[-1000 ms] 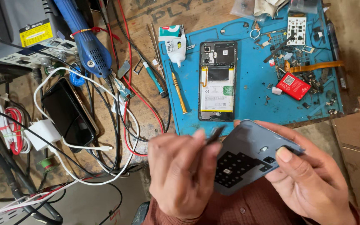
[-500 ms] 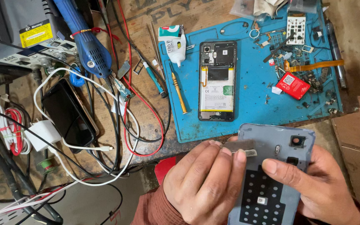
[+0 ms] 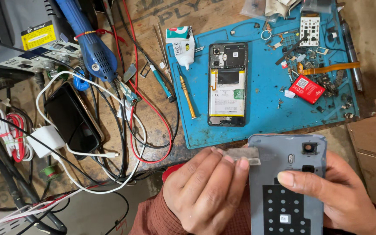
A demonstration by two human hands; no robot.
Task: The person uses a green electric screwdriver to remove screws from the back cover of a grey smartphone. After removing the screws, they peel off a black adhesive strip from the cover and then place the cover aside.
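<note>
A person at a cluttered repair bench holds a grey phone back cover (image 3: pixel 292 182), inner side up, low in the head camera's view. The right hand (image 3: pixel 340 196) grips the cover from its right edge, thumb laid across the inner face just below the camera cut-outs. The left hand (image 3: pixel 205 191) is curled with its fingertips pinching a small strip of clear film (image 3: pixel 242 153) against the cover's upper left corner.

Just beyond both hands lies a blue work mat (image 3: pixel 266 126), and on it, directly ahead of the left hand, an opened phone (image 3: pixel 227 85) rests face down with its battery and board exposed. Ahead of the right hand, near the mat's far right side, sit a small red square part (image 3: pixel 307 88), an orange flex cable (image 3: pixel 331 67) and a scatter of tiny screws and parts.

A yellow-handled screwdriver (image 3: pixel 187 96) and a tube of glue (image 3: pixel 183 45) lie at the mat's left edge. Well to the left of the left hand, a dark phone (image 3: pixel 72 119) lies amid white, red and black cables, near a blue hot-air handle (image 3: pixel 90 41).
</note>
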